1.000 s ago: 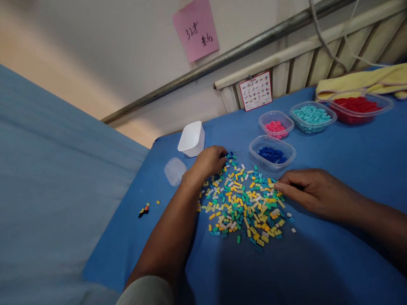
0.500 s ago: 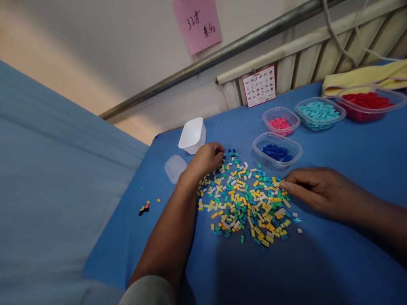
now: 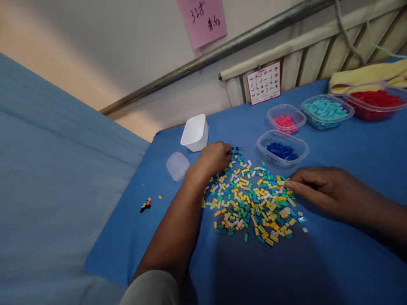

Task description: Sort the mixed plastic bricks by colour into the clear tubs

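Note:
A spread pile of small toy building bricks (image 3: 251,203), yellow, white, green and teal, lies on the blue-covered table. At the pile's far left edge is my left hand (image 3: 215,157), its fingers curled down beside a few dark blue bricks (image 3: 235,150). Whatever those fingertips hold, if anything, is hidden. My right hand (image 3: 318,186) rests at the right edge of the pile, thumb and forefinger pinched together against the outer bricks. A yellow brick (image 3: 281,183) lies right at its fingertips; whether it is gripped is unclear.
Clear tubs hold dark blue bricks (image 3: 282,151), pink bricks (image 3: 285,123), turquoise bricks (image 3: 326,108) and red bricks (image 3: 377,99). A white tub (image 3: 194,132) and a clear lid (image 3: 178,166) stand left. A small black-and-orange brick piece (image 3: 145,206) lies further left. Behind are a picture card (image 3: 263,83) and yellow cloth (image 3: 365,77).
The view has shifted slightly, moving the scene to the right. My left hand has edged right along the far side of the pile, nearer the dark blue bricks. My right hand stays at the pile's edge.

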A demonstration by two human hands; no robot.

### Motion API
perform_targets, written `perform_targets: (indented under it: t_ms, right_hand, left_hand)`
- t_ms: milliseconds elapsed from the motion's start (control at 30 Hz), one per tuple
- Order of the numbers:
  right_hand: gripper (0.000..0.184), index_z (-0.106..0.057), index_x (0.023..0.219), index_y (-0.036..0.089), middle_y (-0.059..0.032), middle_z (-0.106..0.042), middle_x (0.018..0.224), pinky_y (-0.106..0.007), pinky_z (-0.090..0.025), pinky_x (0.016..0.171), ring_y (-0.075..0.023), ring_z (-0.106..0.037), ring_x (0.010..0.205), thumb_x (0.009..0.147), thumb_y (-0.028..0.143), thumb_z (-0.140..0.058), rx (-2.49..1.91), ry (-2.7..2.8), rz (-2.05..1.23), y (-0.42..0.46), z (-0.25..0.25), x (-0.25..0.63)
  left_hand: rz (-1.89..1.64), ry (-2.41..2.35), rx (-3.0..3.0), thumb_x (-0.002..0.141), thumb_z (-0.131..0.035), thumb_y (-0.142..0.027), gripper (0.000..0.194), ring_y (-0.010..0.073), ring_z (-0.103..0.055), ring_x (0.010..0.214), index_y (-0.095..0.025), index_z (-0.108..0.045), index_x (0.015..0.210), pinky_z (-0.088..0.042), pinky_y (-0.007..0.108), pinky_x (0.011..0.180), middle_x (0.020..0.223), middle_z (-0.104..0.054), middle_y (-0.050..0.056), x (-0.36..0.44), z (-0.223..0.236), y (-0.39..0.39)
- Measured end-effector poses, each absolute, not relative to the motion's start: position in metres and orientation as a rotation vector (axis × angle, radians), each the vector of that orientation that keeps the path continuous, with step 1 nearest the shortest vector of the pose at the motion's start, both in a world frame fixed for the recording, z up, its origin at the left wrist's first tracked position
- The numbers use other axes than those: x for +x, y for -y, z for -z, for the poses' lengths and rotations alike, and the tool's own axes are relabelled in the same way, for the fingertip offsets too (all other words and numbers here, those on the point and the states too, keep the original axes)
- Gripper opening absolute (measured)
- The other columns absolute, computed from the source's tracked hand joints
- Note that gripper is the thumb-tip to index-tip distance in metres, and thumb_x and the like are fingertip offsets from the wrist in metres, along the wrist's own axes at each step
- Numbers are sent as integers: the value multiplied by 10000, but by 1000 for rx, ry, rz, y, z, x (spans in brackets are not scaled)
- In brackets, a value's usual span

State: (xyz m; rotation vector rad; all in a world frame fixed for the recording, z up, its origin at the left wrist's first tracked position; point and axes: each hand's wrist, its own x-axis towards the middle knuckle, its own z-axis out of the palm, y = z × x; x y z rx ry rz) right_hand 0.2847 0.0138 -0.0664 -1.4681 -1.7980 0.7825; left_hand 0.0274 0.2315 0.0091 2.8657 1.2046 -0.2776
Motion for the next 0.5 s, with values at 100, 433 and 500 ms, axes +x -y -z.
perform_targets:
  t_ms: [100, 433, 500]
  right_hand:
    - [439, -737, 864, 252, 0, -715, 754, -321, -452, 622, -176, -662, 674, 1116, 579, -588, -1460, 1813, -773, -14, 65, 284]
    - [422, -707, 848, 248, 21, -673, 738, -308, -427, 632, -147, -613, 653, 1131, 535, -582, -1435, 1822, -758, -16, 65, 283]
    - [420, -713, 852, 245, 20, -682, 743, -309, -423, 635, -147, -621, 659, 1128, 535, -587, -1428, 1820, -760, -17, 65, 283]
  left_hand:
    - [354, -1217, 2904, 1018, -603, -161, 300, 305, -729, 1074, -184, -822, 1222, -489, 377, 808, 1229, -766, 119, 26, -9, -230]
    - [315, -1217, 2854, 1020, -570, -126, 253, 286, -714, 1000, -164, -808, 1098, -483, 376, 828, 1135, -765, 126, 20, -6, -235]
    - [288, -1185, 2865, 1010, -578, -120, 242, 287, -710, 997, -164, -808, 1072, -477, 379, 824, 1124, -762, 125, 19, -3, -237]
